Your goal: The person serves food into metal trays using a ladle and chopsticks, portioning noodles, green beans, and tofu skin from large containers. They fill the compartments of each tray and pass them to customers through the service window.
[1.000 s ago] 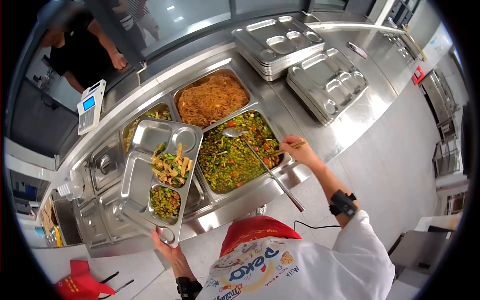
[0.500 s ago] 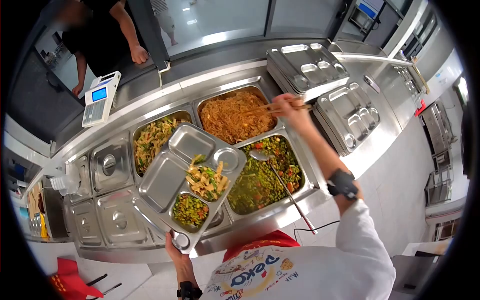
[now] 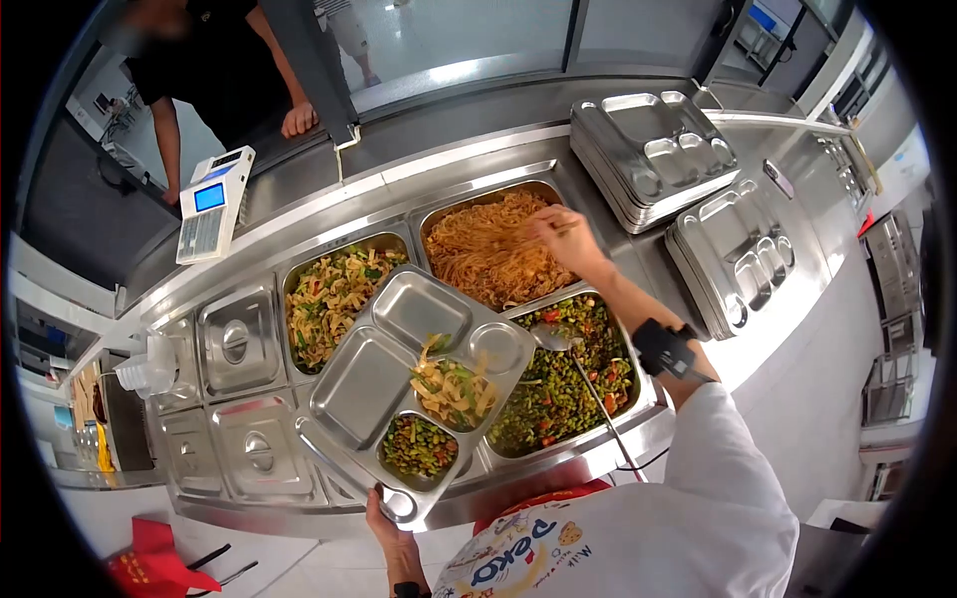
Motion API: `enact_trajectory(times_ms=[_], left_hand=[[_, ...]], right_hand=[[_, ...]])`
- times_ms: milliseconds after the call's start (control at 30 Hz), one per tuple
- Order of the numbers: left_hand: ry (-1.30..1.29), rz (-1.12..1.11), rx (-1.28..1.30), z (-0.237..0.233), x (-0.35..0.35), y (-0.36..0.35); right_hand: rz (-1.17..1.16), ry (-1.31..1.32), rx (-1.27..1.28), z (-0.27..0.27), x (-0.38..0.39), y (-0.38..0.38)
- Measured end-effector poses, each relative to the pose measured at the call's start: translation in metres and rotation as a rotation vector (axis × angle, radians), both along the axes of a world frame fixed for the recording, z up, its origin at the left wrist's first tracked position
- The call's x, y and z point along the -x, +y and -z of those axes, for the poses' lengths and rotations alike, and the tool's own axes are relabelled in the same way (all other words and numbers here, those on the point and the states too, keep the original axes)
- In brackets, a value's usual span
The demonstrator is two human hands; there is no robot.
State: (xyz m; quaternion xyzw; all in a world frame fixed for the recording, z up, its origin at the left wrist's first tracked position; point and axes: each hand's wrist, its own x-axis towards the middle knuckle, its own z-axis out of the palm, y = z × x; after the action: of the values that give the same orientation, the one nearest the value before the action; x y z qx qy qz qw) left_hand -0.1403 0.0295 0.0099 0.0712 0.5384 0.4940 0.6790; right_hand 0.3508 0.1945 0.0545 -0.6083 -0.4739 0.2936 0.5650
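Note:
My left hand (image 3: 391, 518) grips the near corner of a steel compartment tray (image 3: 354, 374), held over the food pans. Two of its compartments hold food: sliced pale stir-fry (image 3: 454, 392) and chopped green vegetables (image 3: 419, 447). Over the pan of brown noodles (image 3: 483, 244), my right hand (image 3: 563, 237) is closed round chopsticks, whose tips are hard to make out against the noodles. Below that hand is a pan of chopped greens (image 3: 548, 404) with a long-handled spoon (image 3: 598, 399) resting in it. Another pan of pale stir-fry (image 3: 329, 304) lies left of the noodles.
Lidded pans (image 3: 239, 344) are at the left. Two stacks of steel trays (image 3: 638, 120) (image 3: 713, 224) stand at the right, with a phone (image 3: 778, 177) beyond. Across the counter, a person (image 3: 214, 80) stands near a white keypad device (image 3: 214, 209).
My right hand has moved down onto the noodles, and the chopsticks now point into them. The counter and pans have shifted right and down in view. The other person's hand still rests at the counter.

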Motion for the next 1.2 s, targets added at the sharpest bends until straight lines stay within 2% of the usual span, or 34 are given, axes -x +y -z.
enact_trajectory(times_ms=[33,67,100,167,333,500,567,600,667,767,1000,1100,1200], left_hand=[[0.015,-0.002,0.009,-0.001,-0.001,0.001],[0.008,0.008,0.001,-0.001,-0.003,0.001],[-0.002,0.026,-0.003,-0.004,0.001,0.012],[-0.014,0.027,0.0,-0.004,-0.006,0.01],[-0.061,0.04,-0.003,-0.01,-0.004,0.024],[-0.007,0.033,0.005,-0.016,-0.019,0.015],[0.003,0.049,0.009,-0.032,-0.008,0.031],[0.023,0.029,0.029,-0.024,-0.006,0.025],[0.069,0.024,0.028,-0.038,-0.016,0.024],[0.1,0.021,0.032,-0.047,-0.021,0.021],[0.122,-0.006,0.053,-0.055,-0.018,0.029],[0.085,0.005,0.067,-0.059,-0.01,0.039],[0.078,0.029,0.026,-0.055,-0.006,0.041]], right_hand=[[0.043,-0.009,0.062,-0.023,-0.004,-0.012],[0.029,0.027,0.036,-0.025,-0.017,-0.018],[-0.005,-0.056,0.033,-0.023,-0.025,-0.017],[-0.079,0.028,0.053,-0.048,-0.036,-0.033],[-0.084,-0.165,0.029,-0.099,-0.032,-0.039],[-0.078,-0.025,0.034,-0.023,-0.038,-0.026],[0.061,-0.009,-0.004,-0.012,-0.022,-0.004],[0.095,0.066,-0.032,-0.002,-0.025,0.0],[0.169,0.214,-0.078,0.017,-0.034,0.01],[0.277,0.327,-0.001,0.046,-0.04,0.024],[0.395,0.558,0.044,0.052,-0.017,0.028],[0.552,0.686,0.059,0.062,0.0,0.03],[0.61,0.845,0.036,0.065,0.006,0.028]])
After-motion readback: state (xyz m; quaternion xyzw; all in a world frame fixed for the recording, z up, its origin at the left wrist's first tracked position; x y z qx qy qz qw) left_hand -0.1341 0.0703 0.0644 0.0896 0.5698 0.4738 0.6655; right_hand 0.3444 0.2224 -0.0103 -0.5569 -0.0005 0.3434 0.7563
